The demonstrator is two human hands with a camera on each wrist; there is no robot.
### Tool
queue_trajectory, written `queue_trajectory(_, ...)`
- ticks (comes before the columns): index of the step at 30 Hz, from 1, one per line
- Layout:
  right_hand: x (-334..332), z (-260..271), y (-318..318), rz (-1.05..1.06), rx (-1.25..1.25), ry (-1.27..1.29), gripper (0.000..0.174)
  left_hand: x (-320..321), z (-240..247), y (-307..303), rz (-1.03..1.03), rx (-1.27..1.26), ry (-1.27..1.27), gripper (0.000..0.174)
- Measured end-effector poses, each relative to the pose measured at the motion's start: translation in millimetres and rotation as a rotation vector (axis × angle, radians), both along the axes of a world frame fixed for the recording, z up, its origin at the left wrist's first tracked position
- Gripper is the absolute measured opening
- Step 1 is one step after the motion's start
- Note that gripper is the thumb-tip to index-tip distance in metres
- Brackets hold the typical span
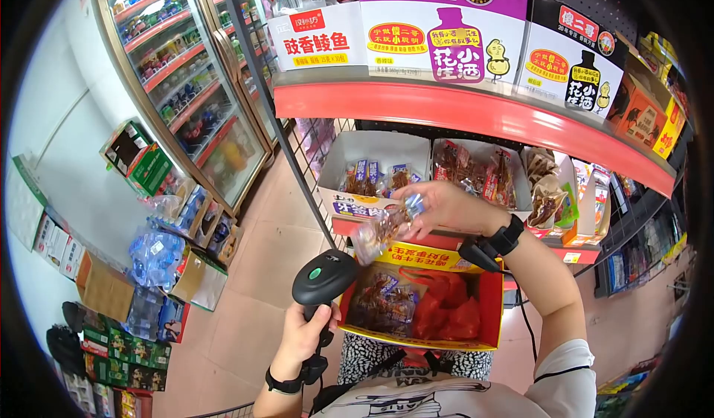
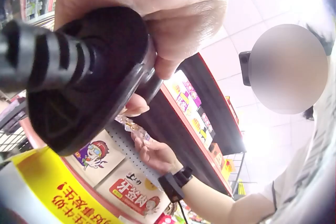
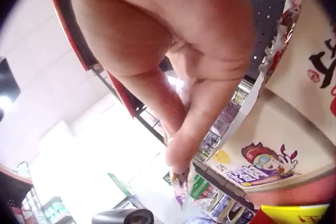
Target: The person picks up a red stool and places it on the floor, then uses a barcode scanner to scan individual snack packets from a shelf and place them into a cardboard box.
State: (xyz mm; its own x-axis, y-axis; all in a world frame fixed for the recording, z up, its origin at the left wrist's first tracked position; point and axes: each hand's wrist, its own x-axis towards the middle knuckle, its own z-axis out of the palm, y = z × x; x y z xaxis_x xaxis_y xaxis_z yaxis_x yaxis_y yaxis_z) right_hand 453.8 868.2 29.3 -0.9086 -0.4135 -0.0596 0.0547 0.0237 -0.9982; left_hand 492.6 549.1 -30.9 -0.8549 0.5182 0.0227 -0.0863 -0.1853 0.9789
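Observation:
My left hand (image 1: 303,338) grips the handle of a black handheld barcode scanner (image 1: 323,280) with a green button on top; the coiled cord shows large in the left wrist view. To its right, my right hand (image 1: 446,208) pinches small clear-wrapped snack packets (image 1: 383,232) between thumb and fingers. They hang in front of the scanner head, close over the left end of a yellow-and-red carton (image 1: 491,317). Inside that carton lie similar snack packets (image 1: 387,299) and a red plastic bag (image 1: 446,306). In the right wrist view the fingers hide most of the packets.
White display boxes (image 1: 342,161) of small snacks line the lower shelf behind my right hand. Above, a red-edged shelf (image 1: 461,113) holds larger cartons. A glass-door fridge (image 1: 186,61) stands at the left, with bottle packs (image 1: 156,254) and boxes on the floor.

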Motion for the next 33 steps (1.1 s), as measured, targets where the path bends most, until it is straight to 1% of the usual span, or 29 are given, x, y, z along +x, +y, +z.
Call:
queue_trajectory(1, 0.9, -5.1, -3.2, 0.026, -0.027, -0.064, 0.051, 0.2, 1.8, 1.4, -0.013, -0.001, 0.005, 0.029)
queue_trajectory(2, 0.6, -9.2, -6.5, 0.062, 0.037, -0.039, 0.053, 0.4, 3.1, 2.8, -0.025, -0.003, 0.009, 0.027)
queue_trajectory(3, 1.5, -13.3, -10.4, 0.066, 0.035, -0.043, 0.053, 0.5, 4.0, 4.4, -0.022, -0.005, 0.006, 0.027)
queue_trajectory(5, 2.7, -19.4, -18.2, 0.071, 0.078, -0.026, 0.055, 0.9, 5.1, 7.6, -0.023, -0.063, 0.035, 0.039)
queue_trajectory(6, 0.2, -23.5, -19.9, 0.107, 0.123, -0.042, 0.055, 0.9, 4.8, 8.5, -0.019, -0.063, 0.032, 0.039)
queue_trajectory(10, -2.2, -32.4, -25.2, 0.128, 0.162, -0.060, 0.054, -0.2, 0.4, 9.8, -0.036, -0.072, 0.036, 0.040)
queue_trajectory(12, -3.0, -32.9, -27.6, 0.107, 0.212, -0.118, 0.054, -0.1, 0.2, 10.2, -0.041, -0.072, 0.034, 0.040)
queue_trajectory(16, -4.7, -38.4, -30.7, 0.068, 0.254, -0.125, 0.055, -0.3, -0.4, 9.9, -0.048, -0.083, 0.020, 0.041)
queue_trajectory(18, -5.0, -40.2, -31.6, 0.056, 0.327, -0.139, 0.049, -0.4, -1.4, 9.3, -0.049, -0.088, 0.015, 0.042)
queue_trajectory(19, -5.9, -43.2, -32.2, 0.055, 0.327, -0.139, 0.049, -0.5, -1.6, 9.2, -0.059, -0.088, 0.019, 0.041)
queue_trajectory(21, -8.2, -50.0, -34.3, 0.023, 0.287, -0.179, 0.055, -0.6, -1.6, 8.3, -0.071, -0.090, 0.024, 0.041)
queue_trajectory(23, -8.9, -52.0, -36.1, 0.032, 0.294, -0.177, 0.055, -0.6, -1.4, 7.2, -0.086, -0.079, -0.017, 0.020)
queue_trajectory(28, -8.0, -50.5, -40.1, 0.045, 0.335, -0.165, 0.055, -0.7, -2.6, 6.9, -0.090, -0.085, -0.015, 0.020)
queue_trajectory(30, -7.9, -46.6, -41.5, 0.115, 0.262, -0.202, 0.056, -1.0, -3.0, 6.9, -0.097, -0.084, -0.015, 0.019)
queue_trajectory(31, -9.0, -48.3, -41.2, 0.115, 0.262, -0.203, 0.056, -1.5, -3.7, 7.1, -0.098, -0.087, -0.010, 0.019)
queue_trajectory(33, -13.3, -55.2, -39.9, 0.171, 0.194, -0.268, 0.061, -1.5, -4.0, 7.6, -0.100, -0.090, -0.007, 0.019)
